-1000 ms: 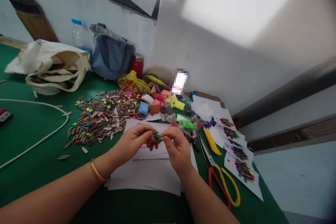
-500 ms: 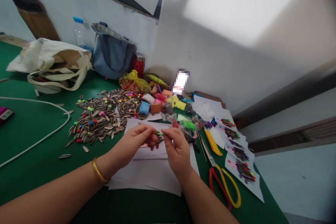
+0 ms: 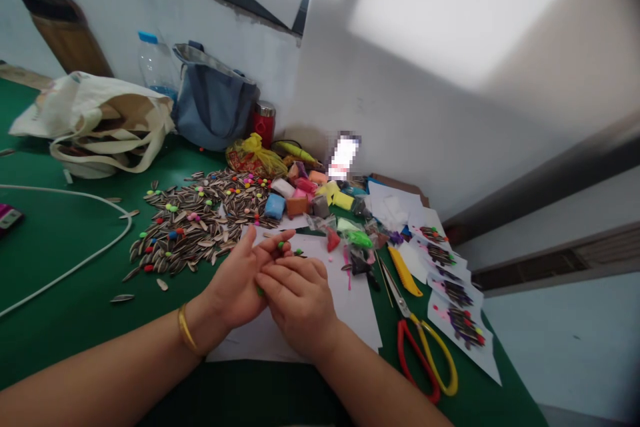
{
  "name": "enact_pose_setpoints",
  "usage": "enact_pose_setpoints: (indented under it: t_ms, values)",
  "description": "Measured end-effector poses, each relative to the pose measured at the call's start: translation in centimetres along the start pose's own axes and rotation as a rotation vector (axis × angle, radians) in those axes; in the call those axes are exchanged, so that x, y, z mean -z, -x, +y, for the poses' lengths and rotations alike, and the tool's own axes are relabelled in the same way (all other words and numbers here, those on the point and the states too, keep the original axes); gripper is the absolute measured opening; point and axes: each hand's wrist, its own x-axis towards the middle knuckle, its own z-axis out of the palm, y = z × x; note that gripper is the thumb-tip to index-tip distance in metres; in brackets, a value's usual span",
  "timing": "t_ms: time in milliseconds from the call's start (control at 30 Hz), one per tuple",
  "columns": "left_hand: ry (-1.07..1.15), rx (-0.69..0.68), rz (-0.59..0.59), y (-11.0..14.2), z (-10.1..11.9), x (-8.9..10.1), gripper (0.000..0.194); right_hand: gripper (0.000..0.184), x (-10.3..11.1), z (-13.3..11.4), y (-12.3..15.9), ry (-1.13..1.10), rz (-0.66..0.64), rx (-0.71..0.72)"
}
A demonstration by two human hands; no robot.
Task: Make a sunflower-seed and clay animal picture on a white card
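Note:
My left hand [image 3: 237, 280] is turned palm up with its fingers stretched out and thumb raised. A small green piece of modelling clay [image 3: 281, 245] sits at its fingers. My right hand [image 3: 300, 303] lies across the left palm, fingers together and bent down onto it. Under its fingertips a bit of green clay [image 3: 260, 291] shows against the palm, mostly hidden. Below both hands lie white paper sheets [image 3: 350, 320]. Another green-tipped piece [image 3: 299, 252] shows just beyond the right knuckles; the rest of it is covered by my hands.
Striped sunflower seeds [image 3: 200, 227] mixed with coloured bits are heaped at left. Packets of coloured clay [image 3: 297, 207] lie ahead. At right are a yellow cutter [image 3: 405, 270], scissors [image 3: 417, 340] and seed-decorated papers [image 3: 465, 327]. A white cable [image 3: 100, 263] curves across the far left.
Both hands were pinching green clay between their fingertips over the seed-decorated paper. Now the left has turned palm up, and the right has moved left and down onto its palm.

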Motion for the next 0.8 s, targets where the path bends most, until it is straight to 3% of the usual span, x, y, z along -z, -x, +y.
enact_pose_setpoints:
  t_ms: [233, 333, 400, 567, 667, 800]
  values:
    - [0.055, -0.051, -0.026, 0.1, 1.4, 0.3, 0.081, 0.056, 0.5, -0.9, -0.1, 0.034, -0.314, 0.181]
    - [0.054, -0.031, -0.017, 0.2, 1.5, 0.3, 0.082, 0.066, 0.4, -0.4, 0.0, 0.107, -0.306, 0.129]
    - [0.067, -0.052, -0.019, 0.2, 1.7, 0.2, 0.081, 0.062, 0.5, -0.2, 0.1, 0.114, -0.274, 0.095]
    - [0.085, -0.078, -0.045, -0.1, 1.8, 0.4, 0.083, 0.059, 0.8, -0.3, 0.1, 0.030, -0.326, 0.212]
    - [0.053, -0.028, -0.022, -0.1, 1.6, 0.4, 0.083, 0.068, 0.7, -0.1, 0.0, 0.072, -0.298, 0.152]
    - [0.077, -0.083, -0.044, 0.0, 1.9, 0.1, 0.083, 0.050, 0.9, 0.2, 0.0, 0.026, -0.257, 0.124]
